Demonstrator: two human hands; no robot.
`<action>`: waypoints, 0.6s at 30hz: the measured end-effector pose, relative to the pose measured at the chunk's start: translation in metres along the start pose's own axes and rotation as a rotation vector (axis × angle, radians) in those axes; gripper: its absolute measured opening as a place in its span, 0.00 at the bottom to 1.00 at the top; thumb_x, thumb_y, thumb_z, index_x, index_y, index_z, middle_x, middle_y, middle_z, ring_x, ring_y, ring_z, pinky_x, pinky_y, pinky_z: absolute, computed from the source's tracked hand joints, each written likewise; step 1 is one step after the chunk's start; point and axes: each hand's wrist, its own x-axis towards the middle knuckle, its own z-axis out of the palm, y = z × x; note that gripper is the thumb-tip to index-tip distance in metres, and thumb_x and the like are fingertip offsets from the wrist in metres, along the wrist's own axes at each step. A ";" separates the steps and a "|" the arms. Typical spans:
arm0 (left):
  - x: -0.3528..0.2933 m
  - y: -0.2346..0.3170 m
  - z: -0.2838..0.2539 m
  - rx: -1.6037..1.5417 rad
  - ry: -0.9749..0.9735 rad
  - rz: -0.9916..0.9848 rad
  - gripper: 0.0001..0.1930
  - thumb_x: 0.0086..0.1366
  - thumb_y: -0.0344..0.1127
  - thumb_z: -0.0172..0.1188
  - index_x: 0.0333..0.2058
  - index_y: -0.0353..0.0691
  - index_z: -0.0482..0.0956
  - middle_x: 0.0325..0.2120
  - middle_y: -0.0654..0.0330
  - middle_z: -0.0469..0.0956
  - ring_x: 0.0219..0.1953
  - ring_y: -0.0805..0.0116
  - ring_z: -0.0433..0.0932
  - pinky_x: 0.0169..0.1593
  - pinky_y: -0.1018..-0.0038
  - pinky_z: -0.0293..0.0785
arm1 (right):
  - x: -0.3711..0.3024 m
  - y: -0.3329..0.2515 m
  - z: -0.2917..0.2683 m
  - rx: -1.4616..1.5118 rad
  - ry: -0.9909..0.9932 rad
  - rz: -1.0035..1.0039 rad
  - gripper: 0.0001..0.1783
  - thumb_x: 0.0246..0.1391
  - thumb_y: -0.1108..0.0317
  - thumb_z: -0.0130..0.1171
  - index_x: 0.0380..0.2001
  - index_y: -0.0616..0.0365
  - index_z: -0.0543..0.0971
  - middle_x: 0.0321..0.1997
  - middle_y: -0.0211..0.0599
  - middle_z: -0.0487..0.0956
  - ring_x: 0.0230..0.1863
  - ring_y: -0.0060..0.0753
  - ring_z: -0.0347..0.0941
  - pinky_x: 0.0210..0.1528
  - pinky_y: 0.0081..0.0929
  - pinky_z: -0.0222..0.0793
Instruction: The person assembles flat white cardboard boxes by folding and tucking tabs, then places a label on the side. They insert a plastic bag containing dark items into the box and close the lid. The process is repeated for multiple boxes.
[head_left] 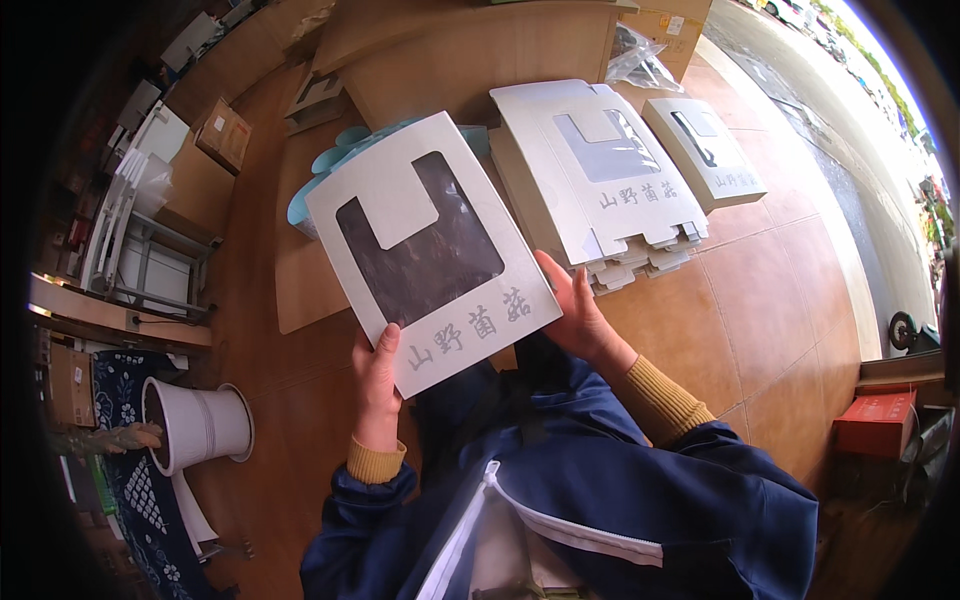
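Note:
A white flat gift box (345, 200) with a dark cut-out window and grey lettering is held up in front of me, tilted. My left hand (377, 385) grips its lower left edge, the thumb lying on the front face. At its right edge, my right hand (585, 315) supports the side, thumb raised and the other fingers partly hidden behind the box. Just beyond to the right lies a stack of flattened white box blanks (560, 215) with matching windows. Farther right, a formed white box (725, 170) of the same design rests on the floor.
Behind the held box, light-blue rounded pieces (345, 150) lie on a brown board (305, 285). A wooden cabinet (450, 70) stands ahead. To the left are a white pot (205, 425) and cardboard boxes (205, 185). A red box (873, 420) sits at right, below the doorway.

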 end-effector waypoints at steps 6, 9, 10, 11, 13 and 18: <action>0.012 -0.002 0.086 -0.115 -0.145 0.099 0.32 0.66 0.43 0.60 0.63 0.35 0.59 0.57 0.54 0.67 0.56 0.63 0.72 0.56 0.67 0.72 | -0.013 0.017 0.036 0.133 0.088 -0.148 0.40 0.57 0.49 0.63 0.65 0.50 0.57 0.64 0.37 0.66 0.64 0.36 0.65 0.66 0.41 0.60; 0.012 -0.005 0.125 0.039 -0.285 0.154 0.35 0.67 0.46 0.59 0.64 0.35 0.55 0.60 0.53 0.64 0.60 0.63 0.66 0.60 0.68 0.66 | -0.012 -0.008 0.037 0.084 0.304 -0.317 0.37 0.56 0.59 0.66 0.62 0.57 0.59 0.59 0.37 0.69 0.60 0.34 0.67 0.62 0.34 0.64; 0.015 -0.003 0.133 0.160 -0.359 0.186 0.36 0.68 0.47 0.59 0.65 0.35 0.54 0.60 0.52 0.63 0.61 0.63 0.65 0.61 0.68 0.65 | -0.015 -0.023 0.029 0.140 0.312 -0.378 0.35 0.56 0.59 0.65 0.60 0.59 0.61 0.58 0.37 0.71 0.59 0.33 0.68 0.61 0.34 0.65; 0.018 -0.003 0.140 0.282 -0.428 0.215 0.36 0.68 0.48 0.58 0.65 0.35 0.53 0.60 0.52 0.63 0.62 0.62 0.64 0.61 0.69 0.64 | -0.016 -0.044 0.016 0.106 0.463 -0.355 0.33 0.56 0.61 0.65 0.60 0.59 0.63 0.56 0.37 0.72 0.57 0.32 0.69 0.58 0.34 0.68; 0.020 -0.005 0.146 0.313 -0.439 0.160 0.37 0.68 0.47 0.58 0.66 0.35 0.51 0.60 0.49 0.62 0.62 0.61 0.64 0.62 0.69 0.63 | -0.022 -0.089 -0.017 0.069 0.436 -0.669 0.30 0.56 0.60 0.64 0.57 0.59 0.64 0.54 0.37 0.74 0.52 0.32 0.73 0.51 0.33 0.74; 0.024 -0.010 0.140 0.399 -0.229 0.014 0.30 0.71 0.39 0.54 0.65 0.34 0.54 0.56 0.48 0.66 0.54 0.64 0.71 0.55 0.71 0.70 | -0.024 -0.223 -0.122 -0.177 0.768 -0.843 0.33 0.56 0.58 0.65 0.56 0.61 0.62 0.50 0.44 0.76 0.49 0.35 0.76 0.50 0.35 0.77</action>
